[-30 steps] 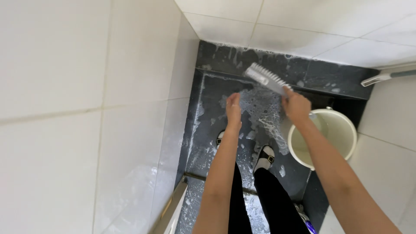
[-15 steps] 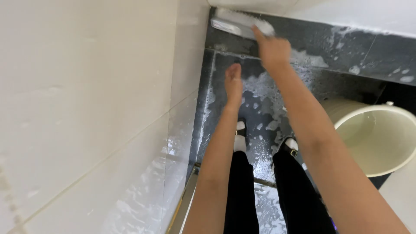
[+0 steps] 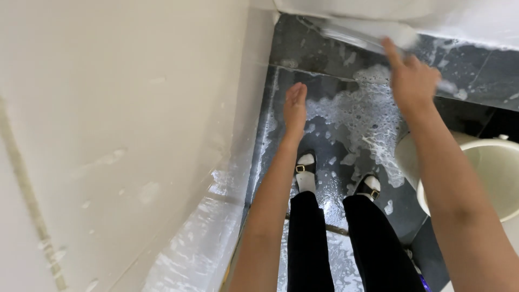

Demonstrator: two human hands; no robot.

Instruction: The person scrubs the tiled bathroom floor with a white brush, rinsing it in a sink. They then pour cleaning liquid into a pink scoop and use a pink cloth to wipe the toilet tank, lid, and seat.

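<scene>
My right hand grips a white scrubbing brush, blurred with motion, held against the bottom of the white tiled wall ahead where it meets the dark floor. My left hand hangs flat with fingers together, holding nothing, over the wet dark floor tiles near the left wall. White soap foam covers the floor between my hands. My two feet in black and white shoes stand on the soapy floor below.
A cream plastic bucket stands on the right beside my right forearm. A wet white tiled wall runs close along the left. Another white tiled wall closes the far end.
The view has tilted down and closer. My right hand has pushed the brush further along the foot of the far wall. My left hand stays hanging over the floor.
</scene>
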